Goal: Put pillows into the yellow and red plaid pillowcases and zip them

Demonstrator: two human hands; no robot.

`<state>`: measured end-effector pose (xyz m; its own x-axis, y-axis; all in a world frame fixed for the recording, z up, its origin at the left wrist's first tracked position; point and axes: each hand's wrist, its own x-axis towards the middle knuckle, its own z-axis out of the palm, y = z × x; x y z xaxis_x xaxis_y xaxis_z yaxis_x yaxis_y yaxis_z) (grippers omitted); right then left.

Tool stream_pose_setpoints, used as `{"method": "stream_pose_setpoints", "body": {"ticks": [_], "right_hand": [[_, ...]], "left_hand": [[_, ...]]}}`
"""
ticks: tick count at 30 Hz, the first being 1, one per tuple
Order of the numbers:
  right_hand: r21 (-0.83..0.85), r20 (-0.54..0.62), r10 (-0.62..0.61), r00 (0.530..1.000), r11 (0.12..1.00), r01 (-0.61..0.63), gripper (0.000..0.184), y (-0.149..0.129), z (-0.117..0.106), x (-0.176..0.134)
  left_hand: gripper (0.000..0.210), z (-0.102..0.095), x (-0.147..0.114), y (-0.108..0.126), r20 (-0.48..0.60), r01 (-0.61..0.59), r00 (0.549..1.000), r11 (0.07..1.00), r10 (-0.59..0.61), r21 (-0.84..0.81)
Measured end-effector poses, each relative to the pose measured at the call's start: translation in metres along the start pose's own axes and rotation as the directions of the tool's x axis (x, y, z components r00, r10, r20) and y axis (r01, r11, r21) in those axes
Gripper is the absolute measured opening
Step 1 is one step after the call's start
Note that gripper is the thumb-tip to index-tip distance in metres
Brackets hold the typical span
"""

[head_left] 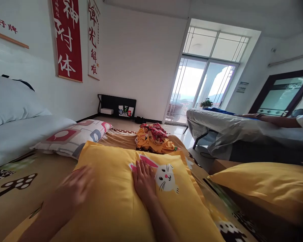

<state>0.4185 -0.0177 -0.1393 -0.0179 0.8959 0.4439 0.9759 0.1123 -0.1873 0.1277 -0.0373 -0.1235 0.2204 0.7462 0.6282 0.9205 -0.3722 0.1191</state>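
My left hand (pixel 74 190), blurred, is unclenched at the left of my plump, square yellow fabric pillow (pixel 111 188); I can't tell whether it touches. Beyond, a low black rack (pixel 113 100) has a white oblong box (pixel 106 111) and a printed bag (pixel 126 111). The pillow lies on a brown patterned bedsheet (pixel 12 200), its white rabbit face (pixel 164 179) pink-eared. My right hand (pixel 144 178) presses flat, grasping nothing. Rightmost, a yellow cushion (pixel 265 181) overlies a brown cardboard box (pixel 218 164).
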Motion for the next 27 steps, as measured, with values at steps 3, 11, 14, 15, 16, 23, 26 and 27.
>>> {"method": "stream_pose_setpoints", "body": {"ticks": [3,11,14,15,16,23,26,27], "right_hand": [[-0.013,-0.013,0.010,1.000,1.000,-0.011,0.054,-0.004,0.001,-0.006],[-0.050,0.199,-0.045,0.979,0.997,0.056,0.044,0.015,-0.043,0.026],[-0.108,0.211,0.044,0.977,0.994,-0.022,0.041,0.016,-0.070,0.077],[-0.107,0.187,0.050,0.981,0.994,-0.031,0.041,0.014,-0.072,0.090],[-0.093,0.171,0.040,0.984,0.995,-0.024,0.041,0.010,-0.069,0.099],[-0.017,0.257,0.061,0.965,0.998,-0.059,0.042,0.020,0.003,0.082],[-0.021,0.292,0.111,0.950,0.994,-0.110,0.046,0.065,0.008,0.089],[-0.027,0.302,0.135,0.944,0.991,-0.133,0.049,0.084,0.007,0.090]], "left_hand": [[0.048,0.010,0.100,0.073,0.155,-0.215,0.961,0.971,0.229,-0.104],[0.044,0.119,0.131,0.110,0.289,-0.039,0.954,0.989,0.080,-0.143],[0.043,0.129,0.123,0.102,0.262,-0.038,0.962,0.986,0.080,-0.162],[0.042,0.129,0.124,0.101,0.259,-0.044,0.962,0.985,0.087,-0.168],[0.043,0.129,0.126,0.100,0.260,-0.049,0.961,0.984,0.093,-0.173],[0.043,0.136,0.142,0.049,0.407,0.013,0.912,0.987,0.053,-0.157],[0.048,0.143,0.145,-0.001,0.507,0.141,0.859,0.986,-0.077,-0.090],[0.050,0.145,0.145,-0.017,0.537,0.176,0.836,0.982,-0.111,-0.071]]}}
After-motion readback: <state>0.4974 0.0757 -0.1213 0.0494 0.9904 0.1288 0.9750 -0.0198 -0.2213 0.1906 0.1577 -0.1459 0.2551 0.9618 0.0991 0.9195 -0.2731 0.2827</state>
